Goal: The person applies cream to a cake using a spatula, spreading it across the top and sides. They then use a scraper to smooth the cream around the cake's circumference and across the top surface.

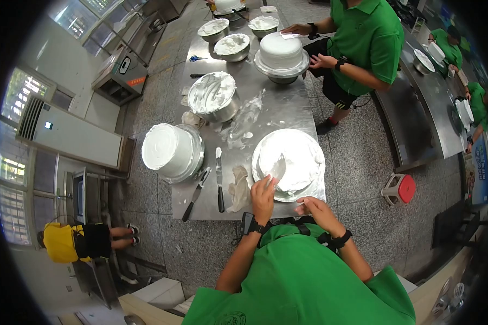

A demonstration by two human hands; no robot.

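A low, round cream-covered cake (pixel 295 162) sits on a turntable (pixel 318 183) at the table's front right, its white top uneven. My left hand (pixel 262 199) pinches a pale, translucent scraper (pixel 279 167), whose blade overlaps the cream on top. My right hand (pixel 318 212) is at the turntable's near edge, fingers apart and holding nothing. Left of my left hand lies a crumpled cloth (pixel 238 189). Beside it are a cream-smeared spatula (pixel 220 181) and another black-handled spatula (pixel 196 195).
A tall cream-covered cake (pixel 171 149) stands at the table's left edge. Behind it is a metal bowl of cream (pixel 214 97). Across the table, a person in green (pixel 363 49) works on another white cake (pixel 281 53). A red-topped stool (pixel 405 189) stands on the floor at right.
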